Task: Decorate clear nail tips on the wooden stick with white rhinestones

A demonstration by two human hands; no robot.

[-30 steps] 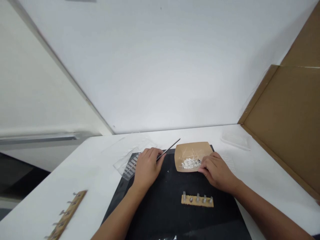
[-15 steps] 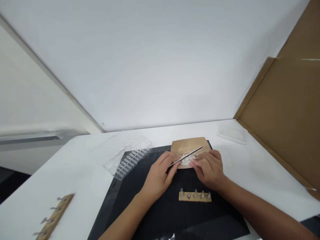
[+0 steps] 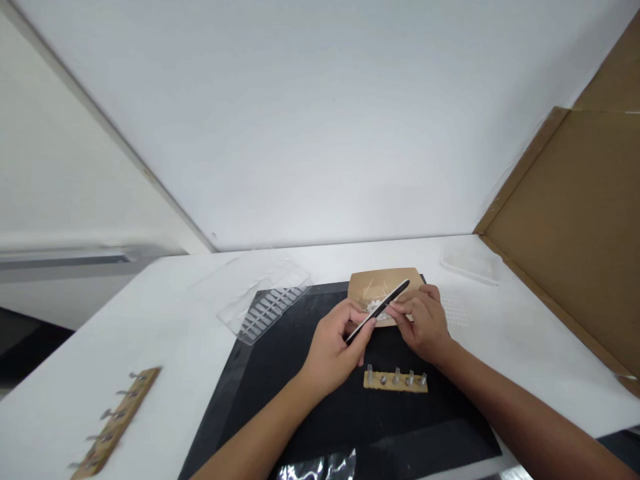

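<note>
both hands (image 3: 380,327) at nail file (image 3: 379,311)

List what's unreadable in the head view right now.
- Whatever the right hand pinches: hidden by its fingers.
- White bits in the brown tray: too small, partly behind the nail file.
- Wooden strip at lower left: blurred.
- Shiny plastic: cut by bottom edge.

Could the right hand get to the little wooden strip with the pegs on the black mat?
Probably yes. The right hand is just behind the wooden strip on the black mat, with only bare mat between them. Its fingers are busy at the nail file the left hand holds.
</note>
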